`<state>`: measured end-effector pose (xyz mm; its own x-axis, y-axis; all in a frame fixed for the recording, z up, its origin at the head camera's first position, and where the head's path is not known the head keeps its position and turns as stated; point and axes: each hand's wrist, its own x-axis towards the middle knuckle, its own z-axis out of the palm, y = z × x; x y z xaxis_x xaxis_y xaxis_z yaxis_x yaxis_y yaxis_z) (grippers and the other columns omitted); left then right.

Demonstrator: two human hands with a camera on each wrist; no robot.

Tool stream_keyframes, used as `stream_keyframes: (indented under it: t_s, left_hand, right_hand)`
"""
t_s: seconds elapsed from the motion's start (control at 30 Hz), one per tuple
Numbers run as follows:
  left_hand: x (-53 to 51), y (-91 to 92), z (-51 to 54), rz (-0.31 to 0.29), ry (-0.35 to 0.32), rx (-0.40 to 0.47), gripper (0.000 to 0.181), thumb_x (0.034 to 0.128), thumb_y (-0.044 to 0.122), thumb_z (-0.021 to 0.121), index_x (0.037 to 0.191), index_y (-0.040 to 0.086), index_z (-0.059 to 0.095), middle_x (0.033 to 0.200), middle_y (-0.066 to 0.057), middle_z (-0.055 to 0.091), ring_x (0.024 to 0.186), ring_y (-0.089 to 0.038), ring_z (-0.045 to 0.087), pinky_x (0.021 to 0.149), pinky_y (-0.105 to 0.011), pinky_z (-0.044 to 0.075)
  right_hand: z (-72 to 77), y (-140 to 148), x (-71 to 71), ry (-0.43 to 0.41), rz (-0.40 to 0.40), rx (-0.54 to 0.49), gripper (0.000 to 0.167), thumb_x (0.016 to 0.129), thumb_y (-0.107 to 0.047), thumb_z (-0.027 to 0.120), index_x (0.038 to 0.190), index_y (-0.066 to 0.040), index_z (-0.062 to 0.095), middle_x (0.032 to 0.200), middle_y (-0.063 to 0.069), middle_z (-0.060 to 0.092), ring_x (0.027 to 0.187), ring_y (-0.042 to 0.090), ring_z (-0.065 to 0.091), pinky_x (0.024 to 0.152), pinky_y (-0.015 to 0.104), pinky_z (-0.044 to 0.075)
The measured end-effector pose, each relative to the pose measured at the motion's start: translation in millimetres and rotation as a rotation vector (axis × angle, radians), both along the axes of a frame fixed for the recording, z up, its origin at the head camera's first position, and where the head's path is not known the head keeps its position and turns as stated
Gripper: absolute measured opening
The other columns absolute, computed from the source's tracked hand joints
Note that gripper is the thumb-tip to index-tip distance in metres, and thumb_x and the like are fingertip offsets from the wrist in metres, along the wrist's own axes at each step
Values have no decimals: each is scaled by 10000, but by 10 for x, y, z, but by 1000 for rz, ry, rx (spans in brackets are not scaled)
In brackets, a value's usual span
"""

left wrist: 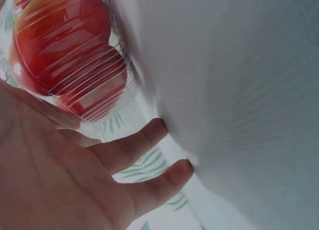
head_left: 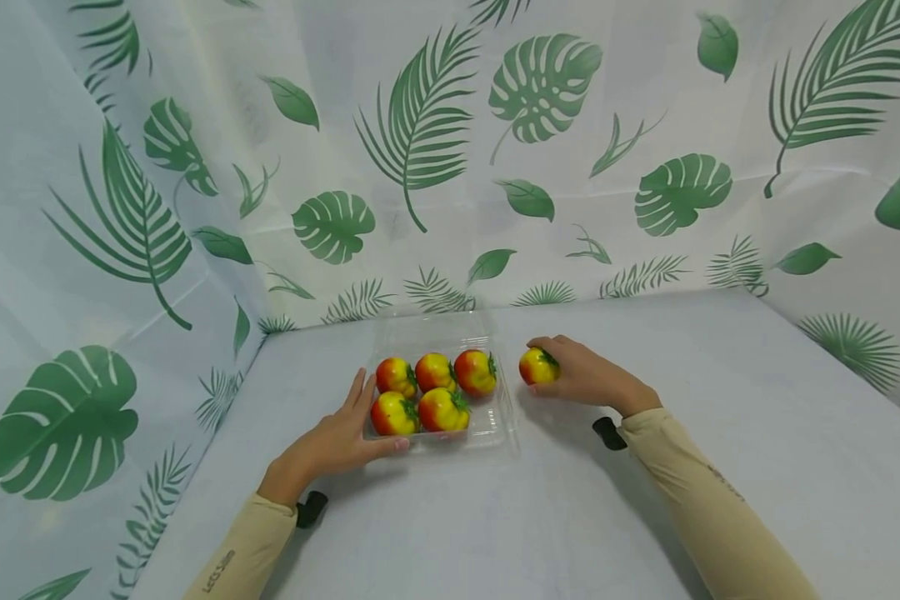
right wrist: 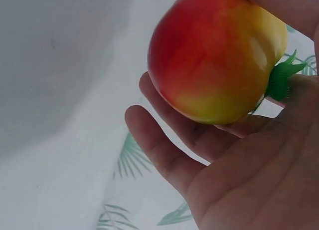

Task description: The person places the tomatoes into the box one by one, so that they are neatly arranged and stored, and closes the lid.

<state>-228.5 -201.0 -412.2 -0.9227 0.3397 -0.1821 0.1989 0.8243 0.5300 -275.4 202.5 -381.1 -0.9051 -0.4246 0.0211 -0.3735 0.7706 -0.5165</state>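
A clear plastic clamshell box (head_left: 487, 423) lies on the table with its lid (head_left: 435, 329) folded back. Several red-and-yellow fruits (head_left: 396, 414) with green leafy tops, resembling persimmons, sit inside in two rows; the front right spot holds none. Spread along the box's left side is my left hand (head_left: 337, 433), its thumb at the front edge. In the left wrist view, two straight fingertips (left wrist: 158, 125) touch the tabletop beside the box. To the right of the box, my right hand (head_left: 588, 375) grips another red-and-yellow fruit (right wrist: 209, 55) between thumb and fingers, leafy top toward the palm.
The white tabletop (head_left: 450, 525) stretches around the box and in front of both arms. Behind it hangs a white curtain (head_left: 435, 100) printed with green leaves, which also closes off the left and right sides. Dark wrist devices (head_left: 311, 508) sit under both wrists.
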Motion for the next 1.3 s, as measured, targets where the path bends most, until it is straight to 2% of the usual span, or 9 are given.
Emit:
stream_keyframes:
  t_s: [0.33,0.7,0.9,1.1,1.3]
  left_hand:
    - [0,-7,7,-6,2,0,1269,890,751,707,1735,145,-20,1790,-105,-121,1437,-563,441,1150,-717,353]
    - [9,-9,25,-10,4,7,1269,890,742,714,1734,136,-15,1790,-124,-110,1433,-550,455,1141,-704,376]
    - [7,-9,26,-7,5,8,1265,892,739,713,1735,136,-12,1790,-123,-107,1430,-538,466,1144,-688,384]
    - [6,-11,24,-6,3,1,1275,883,761,704,1736,145,-18,1791,-121,-107,1430,-540,464,1141,-694,384]
    - [2,-21,1,-22,10,11,1278,884,768,700,1735,151,-26,1790,-129,-106,1389,-539,509,1137,-692,392]
  right_hand:
    - [153,38,56,83,-8,-57,735,954,-323,829,1531,8,516,1386,207,603,1185,364,576,1049,569,526]
    - [264,-17,109,135,17,-135,728,946,-295,840,1539,-26,515,1333,139,639,1124,313,597,968,494,573]
    - [331,-82,162,136,36,-181,735,922,-294,868,1529,-52,532,1338,113,644,1107,288,607,953,466,581]
    - [382,-190,223,122,60,-246,733,924,-292,867,1522,-39,526,1416,145,620,1198,320,606,983,496,589]
    - [359,-308,262,125,119,-311,699,915,-276,871,1479,-29,541,1344,105,651,1162,307,622,957,471,593]
